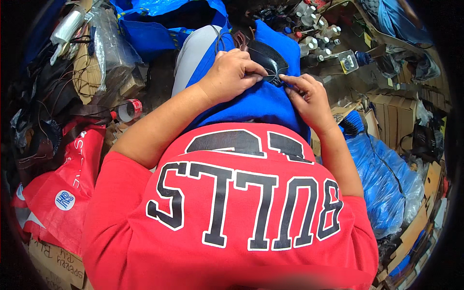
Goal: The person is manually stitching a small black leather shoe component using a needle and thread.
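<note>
A black shoe [267, 57] with a glossy inside lies on the blue cloth [227, 110] over my lap. My left hand [236, 72] is on the shoe's left side, thumb and forefinger pinched on a thin cord that crosses the shoe's near end. On the other side, my right hand [307, 94] is closed in a pinch on the cord, its fingertips at the shoe's edge. Dark loops of cord rise behind my left hand. A brown piece [240, 39], perhaps leather, shows past the left knuckles.
A blue bag [159, 36] stands open ahead. Several bottles [319, 41] crowd the far right. A red bag [72, 188] lies at my left, near a bottle with a red label [129, 110]. Blue plastic wrapping [379, 179] and cardboard boxes [394, 118] are at my right.
</note>
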Demonstrator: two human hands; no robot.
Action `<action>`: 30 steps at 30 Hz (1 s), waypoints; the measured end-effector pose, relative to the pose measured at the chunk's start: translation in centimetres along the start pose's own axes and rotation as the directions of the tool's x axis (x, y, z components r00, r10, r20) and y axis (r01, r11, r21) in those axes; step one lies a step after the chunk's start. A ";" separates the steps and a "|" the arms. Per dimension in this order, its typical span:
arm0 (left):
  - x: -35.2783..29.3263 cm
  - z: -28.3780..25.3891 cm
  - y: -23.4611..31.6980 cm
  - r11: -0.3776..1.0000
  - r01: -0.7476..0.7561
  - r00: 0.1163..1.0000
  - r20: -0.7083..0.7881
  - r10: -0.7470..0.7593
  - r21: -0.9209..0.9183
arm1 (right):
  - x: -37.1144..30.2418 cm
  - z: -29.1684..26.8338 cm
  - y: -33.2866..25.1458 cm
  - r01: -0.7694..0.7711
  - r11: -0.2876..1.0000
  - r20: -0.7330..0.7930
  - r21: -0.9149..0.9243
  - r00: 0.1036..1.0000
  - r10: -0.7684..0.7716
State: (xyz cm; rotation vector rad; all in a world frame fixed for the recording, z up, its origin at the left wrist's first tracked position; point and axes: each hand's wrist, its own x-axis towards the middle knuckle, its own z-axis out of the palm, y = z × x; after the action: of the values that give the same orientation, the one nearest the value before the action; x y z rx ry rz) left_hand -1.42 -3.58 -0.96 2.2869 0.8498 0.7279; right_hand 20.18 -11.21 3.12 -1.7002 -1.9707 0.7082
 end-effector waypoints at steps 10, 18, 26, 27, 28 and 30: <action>-0.1 -0.5 -0.3 0.994 -0.084 0.996 -0.032 0.087 0.067 | 0.7 -0.8 0.8 -0.021 0.995 0.071 0.098 0.997 0.014; 0.3 -0.3 -0.1 0.992 -0.063 0.997 -0.046 0.058 -0.114 | 0.5 -0.4 1.1 -0.044 0.988 0.033 0.150 0.999 0.039; 1.2 0.4 -1.1 0.996 -0.085 0.993 -0.077 0.087 0.022 | 2.3 -1.0 3.2 -0.116 0.952 0.198 0.282 0.978 0.061; 1.2 0.4 -1.2 0.997 -0.075 0.995 -0.065 0.078 0.035 | 2.5 -1.0 3.4 -0.138 0.948 0.226 0.287 0.971 0.073; 1.2 0.4 -1.2 0.997 -0.075 0.995 -0.065 0.077 0.036 | 2.6 -1.0 3.4 -0.138 0.948 0.226 0.288 0.971 0.072; 1.2 0.3 -1.3 0.999 -0.049 0.998 -0.028 0.050 0.020 | 2.7 -1.0 3.5 -0.141 0.941 0.239 0.308 0.969 0.067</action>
State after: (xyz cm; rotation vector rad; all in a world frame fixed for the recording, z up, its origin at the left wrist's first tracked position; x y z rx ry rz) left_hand -0.91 -2.04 -1.72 2.3270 0.8191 0.7794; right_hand 23.07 -8.03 1.73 -1.5880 -1.7899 1.2387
